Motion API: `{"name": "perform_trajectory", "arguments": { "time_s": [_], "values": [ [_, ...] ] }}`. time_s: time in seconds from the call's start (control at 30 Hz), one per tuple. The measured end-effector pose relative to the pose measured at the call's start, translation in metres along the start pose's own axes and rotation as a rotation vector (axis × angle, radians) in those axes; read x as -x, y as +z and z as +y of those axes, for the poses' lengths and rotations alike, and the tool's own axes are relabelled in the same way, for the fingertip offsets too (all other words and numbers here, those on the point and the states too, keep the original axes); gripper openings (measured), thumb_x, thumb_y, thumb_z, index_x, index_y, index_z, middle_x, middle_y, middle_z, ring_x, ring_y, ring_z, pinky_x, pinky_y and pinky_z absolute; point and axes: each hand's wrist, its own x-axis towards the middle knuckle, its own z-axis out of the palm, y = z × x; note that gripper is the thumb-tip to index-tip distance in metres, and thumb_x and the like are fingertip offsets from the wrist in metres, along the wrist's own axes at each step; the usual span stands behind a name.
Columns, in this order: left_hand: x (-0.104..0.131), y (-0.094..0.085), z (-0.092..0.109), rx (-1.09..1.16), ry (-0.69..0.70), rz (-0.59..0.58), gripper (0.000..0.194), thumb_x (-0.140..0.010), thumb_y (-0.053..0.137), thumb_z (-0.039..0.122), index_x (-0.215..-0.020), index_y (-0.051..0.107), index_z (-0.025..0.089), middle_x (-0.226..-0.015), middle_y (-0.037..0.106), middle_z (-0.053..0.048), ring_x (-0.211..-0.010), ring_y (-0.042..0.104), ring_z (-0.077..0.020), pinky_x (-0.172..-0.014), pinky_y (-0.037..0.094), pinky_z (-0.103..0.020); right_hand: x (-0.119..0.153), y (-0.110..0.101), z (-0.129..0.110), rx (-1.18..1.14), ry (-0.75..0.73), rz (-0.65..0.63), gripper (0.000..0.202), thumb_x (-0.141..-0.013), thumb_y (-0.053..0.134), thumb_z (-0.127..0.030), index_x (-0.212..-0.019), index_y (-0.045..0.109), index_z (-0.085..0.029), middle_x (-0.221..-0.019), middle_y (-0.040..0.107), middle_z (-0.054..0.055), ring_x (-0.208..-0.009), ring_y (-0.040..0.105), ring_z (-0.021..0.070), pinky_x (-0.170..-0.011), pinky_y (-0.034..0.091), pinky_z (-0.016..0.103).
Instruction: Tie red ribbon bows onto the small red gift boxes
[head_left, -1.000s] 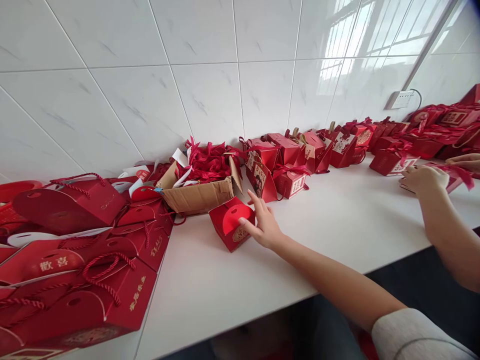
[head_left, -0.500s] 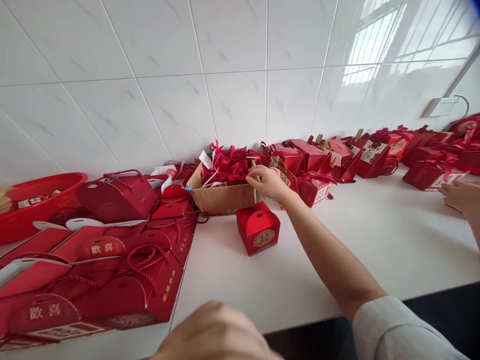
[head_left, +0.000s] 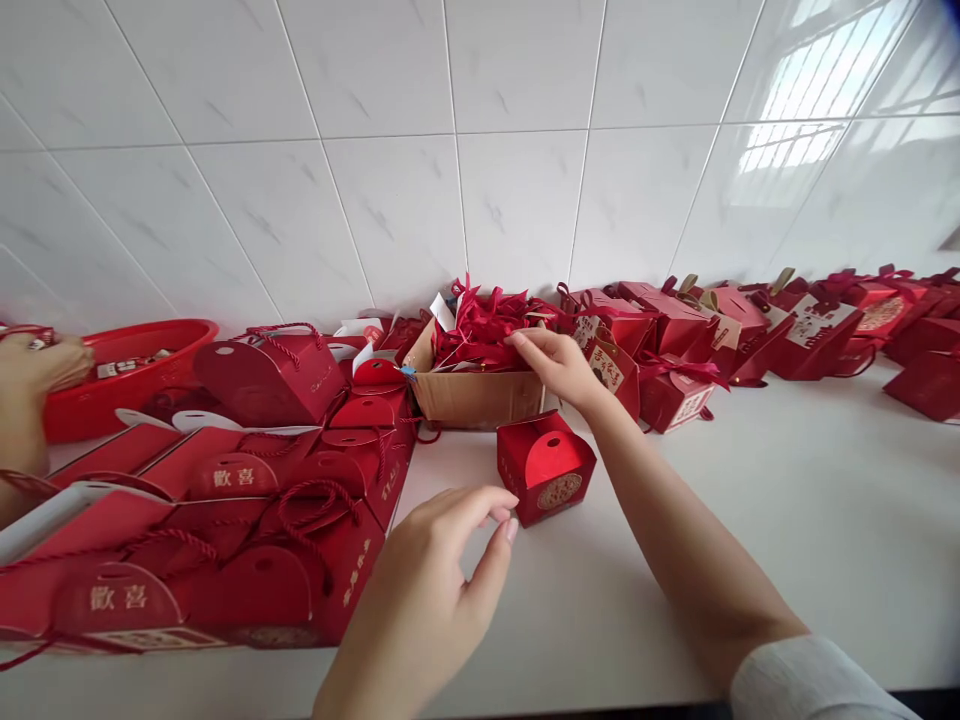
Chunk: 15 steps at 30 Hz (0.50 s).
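The left grip (head_left: 446, 570) is narrow, a slim gap between thumb and fingertips, nothing seen in it. Just beyond and right of those tips sits the small red box (head_left: 556, 470); whether they touch I cannot tell. The right grip (head_left: 561, 368), fingers close together, reaches over the right rim of the cardboard box (head_left: 480, 400) at the ribbons (head_left: 487, 335); I cannot tell if it pinches one. Packed gift boxes (head_left: 236, 475) crowd the left grip's left; bare counter (head_left: 772, 510) spreads beyond the right forearm.
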Motion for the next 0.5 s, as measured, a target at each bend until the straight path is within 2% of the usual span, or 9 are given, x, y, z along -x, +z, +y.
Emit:
{"name": "perform_trajectory", "arguments": {
  "time_s": [0.1, 0.2, 0.27, 0.33, 0.43, 0.5],
  "values": [
    [-0.005, 0.005, 0.002, 0.018, -0.032, -0.026, 0.017, -0.09, 0.046, 0.03, -0.097, 0.062, 0.028, -0.091, 0.069, 0.003, -0.086, 0.065, -0.0155, -0.072, 0.05, -0.025, 0.0, -0.009, -0.007, -0.315, -0.001, 0.197, 0.028, -0.085, 0.057, -0.042, -0.09, 0.072, -0.019, -0.091, 0.072, 0.005, -0.092, 0.065, 0.0193, -0.084, 0.048, 0.032],
    [-0.008, 0.007, 0.003, 0.032, -0.048, -0.045, 0.017, -0.09, 0.046, 0.03, -0.096, 0.062, 0.029, -0.092, 0.069, 0.003, -0.088, 0.064, -0.0162, -0.072, 0.049, -0.026, 0.003, -0.022, -0.019, -0.527, 0.04, 0.279, 0.02, -0.081, 0.063, -0.037, -0.088, 0.072, -0.02, -0.085, 0.071, 0.002, -0.085, 0.065, 0.0159, -0.078, 0.05, 0.029],
    [-0.01, 0.01, 0.003, 0.047, -0.051, -0.045, 0.017, -0.09, 0.047, 0.03, -0.096, 0.063, 0.028, -0.093, 0.069, 0.003, -0.088, 0.064, -0.0166, -0.072, 0.048, -0.026, 0.007, -0.033, -0.029, -0.618, 0.055, 0.258, 0.019, -0.081, 0.062, -0.035, -0.089, 0.072, -0.022, -0.085, 0.071, 0.001, -0.083, 0.066, 0.0154, -0.076, 0.051, 0.029],
    [-0.012, 0.013, 0.003, 0.07, -0.058, -0.022, 0.017, -0.089, 0.048, 0.03, -0.097, 0.063, 0.028, -0.095, 0.069, 0.001, -0.089, 0.064, -0.0173, -0.072, 0.048, -0.027, 0.013, -0.043, -0.041, -0.664, 0.035, 0.231, 0.02, -0.083, 0.057, -0.034, -0.091, 0.071, -0.023, -0.092, 0.071, 0.001, -0.088, 0.067, 0.0167, -0.079, 0.053, 0.031],
    [-0.017, 0.022, 0.005, 0.145, -0.037, 0.078, 0.019, -0.089, 0.051, 0.03, -0.104, 0.061, 0.026, -0.1, 0.068, -0.002, -0.092, 0.063, -0.0188, -0.075, 0.049, -0.029, 0.023, -0.056, -0.06, -0.646, -0.009, 0.187, 0.026, -0.087, 0.049, -0.035, -0.097, 0.07, -0.025, -0.105, 0.07, 0.002, -0.104, 0.064, 0.0202, -0.087, 0.052, 0.035],
    [-0.021, 0.029, 0.006, 0.235, -0.006, 0.174, 0.022, -0.088, 0.052, 0.03, -0.108, 0.06, 0.024, -0.107, 0.066, -0.005, -0.098, 0.061, -0.0202, -0.079, 0.05, -0.031, 0.03, -0.06, -0.072, -0.617, -0.015, 0.13, 0.03, -0.088, 0.045, -0.038, -0.1, 0.07, -0.026, -0.109, 0.069, 0.002, -0.108, 0.062, 0.0224, -0.086, 0.053, 0.036]
  ]
}}
